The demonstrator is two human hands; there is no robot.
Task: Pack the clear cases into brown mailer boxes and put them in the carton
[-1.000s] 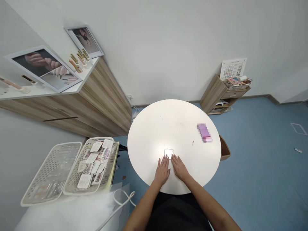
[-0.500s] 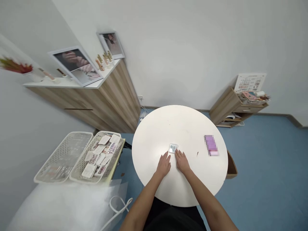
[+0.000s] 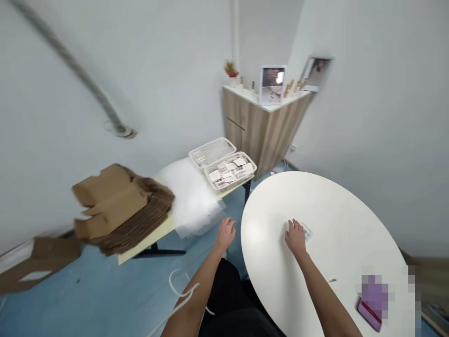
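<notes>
My left hand hangs in the air left of the round white table, near the translucent white sheets. Its fingers are loosely bent and apart, and I see nothing held in it. Over the tabletop is my right hand, with its fingers spread and slightly bent. Just to its right lies a small clear case with pale greenish bits inside, partly hidden by the hand. Whether the fingers touch the case, I cannot tell.
On a side table sit two white baskets, one with packets, one with clear cases. Flattened cardboard boxes are stacked there too. A purple item, partly pixelated, lies on the round table. A wooden cabinet stands behind.
My view has swung left, bringing the cardboard stack into sight. My left hand has left the tabletop and moved toward the side table. My right hand is now left of the clear case.
</notes>
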